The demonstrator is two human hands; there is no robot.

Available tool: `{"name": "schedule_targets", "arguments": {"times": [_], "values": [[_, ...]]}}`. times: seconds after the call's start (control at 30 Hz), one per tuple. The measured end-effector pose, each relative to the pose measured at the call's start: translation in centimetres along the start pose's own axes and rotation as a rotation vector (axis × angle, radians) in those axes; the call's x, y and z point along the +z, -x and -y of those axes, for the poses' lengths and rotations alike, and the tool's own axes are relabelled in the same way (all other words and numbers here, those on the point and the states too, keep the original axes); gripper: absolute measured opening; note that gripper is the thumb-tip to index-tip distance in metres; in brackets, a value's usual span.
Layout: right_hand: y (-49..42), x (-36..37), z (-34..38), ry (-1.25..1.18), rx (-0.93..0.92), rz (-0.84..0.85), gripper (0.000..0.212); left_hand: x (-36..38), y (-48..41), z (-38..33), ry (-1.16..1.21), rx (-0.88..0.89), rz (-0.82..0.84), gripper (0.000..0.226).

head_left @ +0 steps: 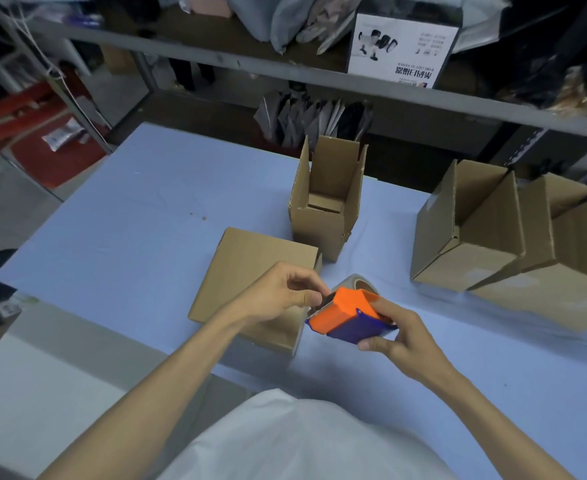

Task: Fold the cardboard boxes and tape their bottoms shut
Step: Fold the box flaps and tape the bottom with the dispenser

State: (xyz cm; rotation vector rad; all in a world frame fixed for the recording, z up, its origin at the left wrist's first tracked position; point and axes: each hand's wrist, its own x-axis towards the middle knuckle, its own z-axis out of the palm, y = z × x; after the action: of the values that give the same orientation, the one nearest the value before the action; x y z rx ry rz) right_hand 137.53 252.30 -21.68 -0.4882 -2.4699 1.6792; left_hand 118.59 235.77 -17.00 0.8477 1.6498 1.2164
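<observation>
Dispenser (349, 315) above worktop (129, 220), beside folded box (250, 268) | our right hand (403, 337) grips its rigid body | left fingers (302, 298) pinch tape (356, 284) | we judge box light, stiff; steady by edges

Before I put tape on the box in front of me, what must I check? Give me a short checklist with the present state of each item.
1. Right hand grips the tape dispenser: ok.
2. Tape roll sits in the dispenser: ok.
3. Left hand pinches at the dispenser's front; whether it has a free tape end: cannot tell.
4. Near box lies on the table within reach: ok.
5. Its bottom flaps are folded shut: cannot tell, as no seam shows on its upper face.
6. Upright box stands apart from the near box: ok.
</observation>
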Motion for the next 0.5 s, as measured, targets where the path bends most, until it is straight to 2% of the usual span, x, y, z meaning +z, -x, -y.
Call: {"name": "schedule_targets", "arguments": {"times": [0.2,0.3,0.4,0.5], "values": [[-0.4,-0.5,0.4,-0.060,0.035,0.051,0.043,-0.3,0.0,-0.4,0.008,-0.041,0.046,0.022],[-0.5,-1.1,0.4,-0.062,0.040,0.056,0.039,-1.1,0.2,-0.6,0.151,-0.156,0.118,0.035],[-0.4,-1.5,0.1,-0.048,0.062,0.074,0.039,-1.0,0.0,-0.3,-0.051,-0.117,0.082,0.015],[-0.4,-1.5,0.0,-0.038,0.095,0.095,0.038,0.1,-0.4,0.0,-0.174,-0.122,-0.079,0.016]]}}
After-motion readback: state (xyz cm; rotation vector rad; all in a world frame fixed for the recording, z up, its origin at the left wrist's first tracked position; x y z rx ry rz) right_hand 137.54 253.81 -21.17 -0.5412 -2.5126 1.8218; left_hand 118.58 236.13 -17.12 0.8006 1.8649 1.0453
